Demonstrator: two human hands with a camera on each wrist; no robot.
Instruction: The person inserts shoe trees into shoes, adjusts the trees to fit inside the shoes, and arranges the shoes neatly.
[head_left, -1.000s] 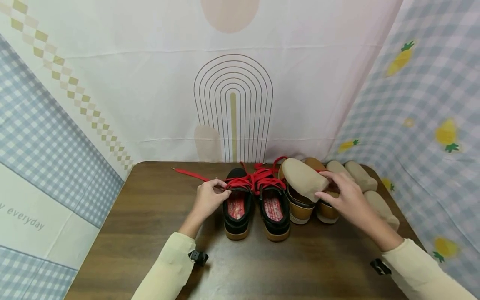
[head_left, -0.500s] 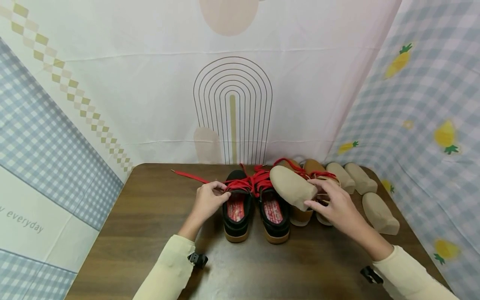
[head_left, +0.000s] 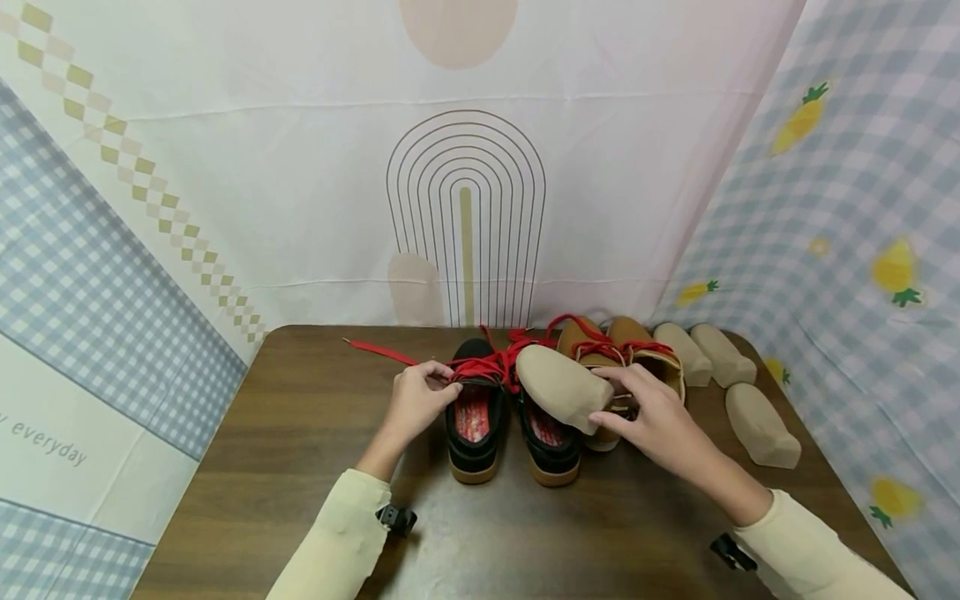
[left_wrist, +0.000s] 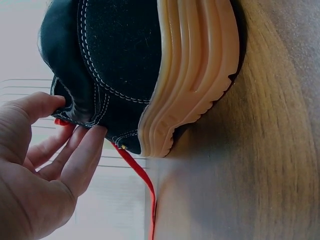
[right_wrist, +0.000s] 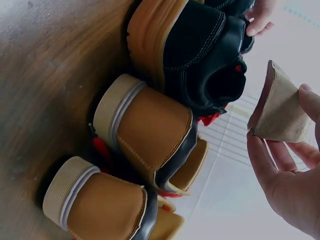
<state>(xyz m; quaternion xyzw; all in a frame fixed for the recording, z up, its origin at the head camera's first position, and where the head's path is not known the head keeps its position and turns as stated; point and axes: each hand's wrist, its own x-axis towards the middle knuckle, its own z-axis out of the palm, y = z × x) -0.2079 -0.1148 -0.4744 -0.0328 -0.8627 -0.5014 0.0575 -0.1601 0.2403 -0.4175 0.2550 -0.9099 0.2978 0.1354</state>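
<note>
My left hand (head_left: pixel 420 404) pinches the collar edge of the left black shoe (head_left: pixel 474 458); the left wrist view shows thumb and fingers on either side of that edge. A red lace (left_wrist: pixel 137 170) trails below the shoe there. My right hand (head_left: pixel 660 425) grips a beige toe-shaped shoe insert (head_left: pixel 561 385) by its blunt end, thumb and fingers on opposite sides. The insert hangs tilted over the right black shoe (head_left: pixel 553 462), hiding part of its laces and opening. In the right wrist view, the insert (right_wrist: pixel 284 107) is apart from the shoes.
Two tan shoes (head_left: pixel 576 335) with red laces stand right of the black pair, partly hidden by the right hand. Beige inserts (head_left: pixel 761 425) lie at the table's right side. A loose red lace (head_left: pixel 378 352) stretches left. Fabric hangs behind the wooden table (head_left: pixel 300 467).
My right hand has carried the beige insert leftward, from over the tan shoes to over the right black shoe. The left hand keeps its place on the left black shoe.
</note>
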